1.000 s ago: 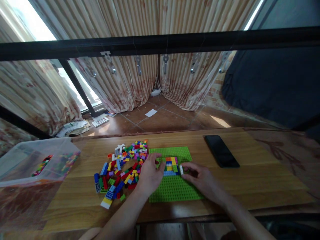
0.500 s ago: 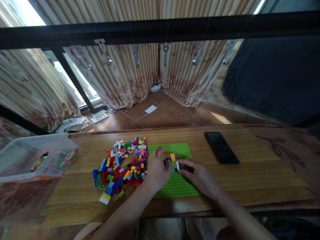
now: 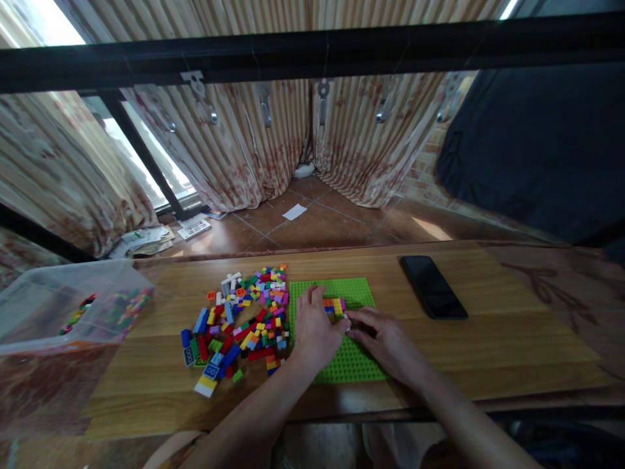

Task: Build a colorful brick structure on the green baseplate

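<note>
A green studded baseplate (image 3: 359,365) lies on the wooden table, with a small build of coloured toy bricks (image 3: 336,305) on it. Orange, yellow, purple and blue show there; the rest is covered by my fingers. My left hand (image 3: 316,331) is closed over the left side of this build, its thumb reaching right to a small white brick (image 3: 347,322). From the right, my right hand (image 3: 385,344) pinches that white brick between thumb and fingers at the build's right edge. Whether the brick is pressed down onto the studs I cannot tell.
Many loose toy bricks (image 3: 229,332) are spread left of the baseplate. A clear plastic box (image 3: 34,293) with more bricks stands at the table's left end. A black phone (image 3: 433,286) lies to the right. Behind the table are curtains (image 3: 273,143) and a tiled floor.
My left hand has shifted slightly right, bringing its thumb to the white brick and covering more of the build. My right hand stays at the white brick.
</note>
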The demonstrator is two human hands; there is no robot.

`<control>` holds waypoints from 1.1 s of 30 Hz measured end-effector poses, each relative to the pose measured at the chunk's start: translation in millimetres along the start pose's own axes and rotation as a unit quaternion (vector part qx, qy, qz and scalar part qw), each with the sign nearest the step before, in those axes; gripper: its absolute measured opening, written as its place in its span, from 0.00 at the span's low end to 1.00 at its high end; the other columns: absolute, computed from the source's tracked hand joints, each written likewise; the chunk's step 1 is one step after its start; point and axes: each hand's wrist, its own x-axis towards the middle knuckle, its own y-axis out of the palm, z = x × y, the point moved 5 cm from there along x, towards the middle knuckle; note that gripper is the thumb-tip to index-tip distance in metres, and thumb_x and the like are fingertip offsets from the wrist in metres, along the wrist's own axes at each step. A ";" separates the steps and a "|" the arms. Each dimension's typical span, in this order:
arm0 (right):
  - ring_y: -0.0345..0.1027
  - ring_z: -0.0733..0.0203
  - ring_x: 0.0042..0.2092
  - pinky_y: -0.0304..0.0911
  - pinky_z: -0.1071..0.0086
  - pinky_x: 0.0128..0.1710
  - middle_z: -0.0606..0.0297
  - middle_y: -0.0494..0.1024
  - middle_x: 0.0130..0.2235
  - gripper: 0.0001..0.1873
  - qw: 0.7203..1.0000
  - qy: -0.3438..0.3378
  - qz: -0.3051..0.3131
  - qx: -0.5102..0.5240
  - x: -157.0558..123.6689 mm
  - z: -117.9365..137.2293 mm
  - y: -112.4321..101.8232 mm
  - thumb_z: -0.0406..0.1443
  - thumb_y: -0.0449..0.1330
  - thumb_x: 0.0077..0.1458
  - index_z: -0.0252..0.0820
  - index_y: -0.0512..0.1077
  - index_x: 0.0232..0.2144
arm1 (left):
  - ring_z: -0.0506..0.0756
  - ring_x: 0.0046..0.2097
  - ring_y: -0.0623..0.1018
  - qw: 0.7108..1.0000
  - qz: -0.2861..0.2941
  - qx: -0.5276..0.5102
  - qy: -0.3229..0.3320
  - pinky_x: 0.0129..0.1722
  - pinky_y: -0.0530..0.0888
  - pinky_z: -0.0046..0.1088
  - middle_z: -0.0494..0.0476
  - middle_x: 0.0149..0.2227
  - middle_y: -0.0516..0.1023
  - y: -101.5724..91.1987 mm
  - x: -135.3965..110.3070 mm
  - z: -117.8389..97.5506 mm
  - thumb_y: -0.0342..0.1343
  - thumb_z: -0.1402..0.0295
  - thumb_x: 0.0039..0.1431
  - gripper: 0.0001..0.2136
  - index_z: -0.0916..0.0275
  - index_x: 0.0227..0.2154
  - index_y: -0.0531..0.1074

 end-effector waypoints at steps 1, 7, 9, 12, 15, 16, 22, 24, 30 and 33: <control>0.69 0.59 0.38 0.64 0.65 0.41 0.62 0.75 0.37 0.17 1.000 -0.001 0.000 -0.001 -0.2 0.1 0.4 0.37 0.57 0.57 0.48 0.72 0.49 | 0.63 0.57 0.64 1.000 -0.001 -0.005 -0.002 0.57 0.63 0.42 0.64 0.54 0.65 0.2 0.3 -0.4 0.63 0.67 0.43 0.31 0.66 0.53 0.62; 0.69 0.59 0.39 0.64 0.64 0.41 0.61 0.76 0.38 0.16 1.000 -0.004 -0.009 -0.008 -0.3 5.0 0.1 0.36 0.57 0.57 0.48 0.73 0.49 | 0.63 0.55 0.65 1.000 -0.004 -0.018 0.017 0.56 0.63 0.44 0.64 0.53 0.65 3.4 1.9 1.1 0.62 0.67 0.44 0.30 0.65 0.52 0.62; 0.70 0.59 0.37 0.65 0.65 0.40 0.62 0.76 0.37 0.16 1.000 0.002 -0.008 0.002 0.2 4.9 -1.4 0.36 0.58 0.55 0.47 0.74 0.47 | 0.63 0.55 0.65 1.000 0.001 -0.013 0.019 0.56 0.63 0.44 0.65 0.53 0.65 4.1 2.2 2.7 0.62 0.67 0.44 0.30 0.66 0.52 0.62; 0.70 0.61 0.33 0.66 0.67 0.35 0.64 0.77 0.35 0.19 0.999 0.039 -0.008 0.035 0.7 -3.9 -6.4 0.36 0.61 0.51 0.45 0.74 0.47 | 0.64 0.56 0.64 1.000 0.014 -0.003 0.025 0.57 0.63 0.44 0.67 0.55 0.64 2.9 1.5 3.0 0.61 0.65 0.45 0.30 0.68 0.53 0.62; 0.72 0.60 0.34 0.67 0.66 0.36 0.63 0.79 0.36 0.18 0.994 0.074 -0.042 0.075 0.9 -17.1 -16.2 0.37 0.61 0.50 0.42 0.75 0.45 | 0.64 0.57 0.65 0.999 0.024 -0.006 0.041 0.57 0.63 0.43 0.68 0.55 0.65 -1.6 -0.8 -0.2 0.61 0.63 0.47 0.30 0.69 0.53 0.62; 0.73 0.58 0.36 0.68 0.65 0.38 0.62 0.80 0.36 0.16 0.991 0.079 -0.066 0.085 1.1 -20.5 -20.5 0.38 0.60 0.50 0.41 0.76 0.43 | 0.63 0.56 0.65 0.999 0.025 -0.011 0.045 0.57 0.63 0.43 0.68 0.55 0.65 -4.2 -1.5 -1.5 0.60 0.63 0.49 0.29 0.69 0.53 0.62; 0.74 0.54 0.39 0.68 0.62 0.41 0.58 0.81 0.37 0.14 0.972 0.080 -0.201 0.089 4.8 -17.4 -39.3 0.43 0.58 0.53 0.41 0.77 0.35 | 0.61 0.53 0.70 0.998 -0.016 -0.056 0.035 0.53 0.68 0.42 0.67 0.49 0.72 -32.2 3.6 2.0 0.52 0.63 0.57 0.21 0.67 0.51 0.65; 0.74 0.54 0.38 0.68 0.62 0.40 0.58 0.81 0.36 0.14 0.969 0.073 -0.219 0.083 6.6 -9.8 -40.0 0.44 0.58 0.53 0.40 0.77 0.34 | 0.60 0.50 0.73 0.995 -0.040 -0.086 0.022 0.49 0.70 0.41 0.66 0.48 0.73 -45.9 9.3 10.9 0.52 0.63 0.57 0.19 0.66 0.50 0.67; 0.72 0.57 0.36 0.67 0.64 0.37 0.61 0.80 0.36 0.14 0.978 0.012 -0.203 0.036 11.0 25.7 -21.8 0.44 0.55 0.57 0.44 0.77 0.35 | 0.55 0.39 0.77 0.960 -0.159 -0.230 -0.026 0.41 0.72 0.32 0.61 0.39 0.78 -102.6 31.4 50.0 0.56 0.63 0.54 0.15 0.66 0.42 0.72; 0.72 0.57 0.39 0.67 0.64 0.39 0.63 0.79 0.38 0.12 0.991 -0.041 -0.130 0.004 11.6 49.5 3.9 0.42 0.53 0.59 0.47 0.76 0.37 | 0.52 0.34 0.76 0.930 -0.211 -0.294 -0.070 0.37 0.72 0.28 0.56 0.33 0.78 -126.9 36.3 64.7 0.58 0.64 0.51 0.13 0.66 0.38 0.73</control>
